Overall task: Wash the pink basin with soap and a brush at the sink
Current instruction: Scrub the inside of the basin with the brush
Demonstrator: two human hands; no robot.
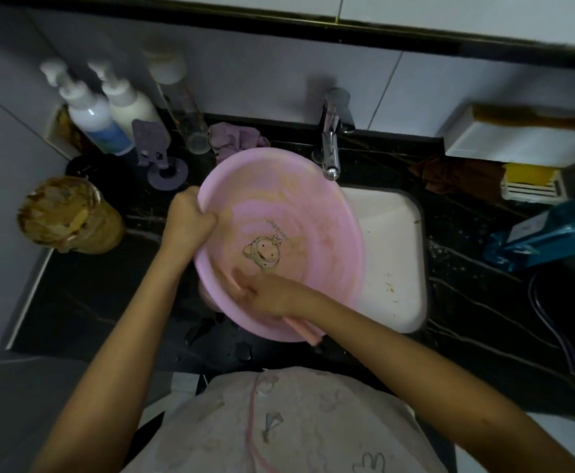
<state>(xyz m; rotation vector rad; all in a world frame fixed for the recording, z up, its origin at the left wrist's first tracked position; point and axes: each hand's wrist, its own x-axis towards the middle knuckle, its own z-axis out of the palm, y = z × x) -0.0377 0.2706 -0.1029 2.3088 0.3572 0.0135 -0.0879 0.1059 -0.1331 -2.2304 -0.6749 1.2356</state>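
The pink basin [317, 213] is tilted over the left part of the white sink [392, 254], its inside facing me, with a cartoon print and brownish smears. My left hand [190, 216] grips its left rim. My right hand [262, 291] is inside the basin near the lower rim and holds a pink brush [305, 331]; its handle sticks out under my wrist past the rim. The brush head is hidden by the hand.
A chrome tap [330, 145] stands behind the basin. Two pump bottles [98, 117] and a clear bottle [183, 110] line the back left. A brown-filled jar [64, 213] sits at left. At right are a blue bag [545, 233], a brown cloth [456, 172] and a white box [518, 138].
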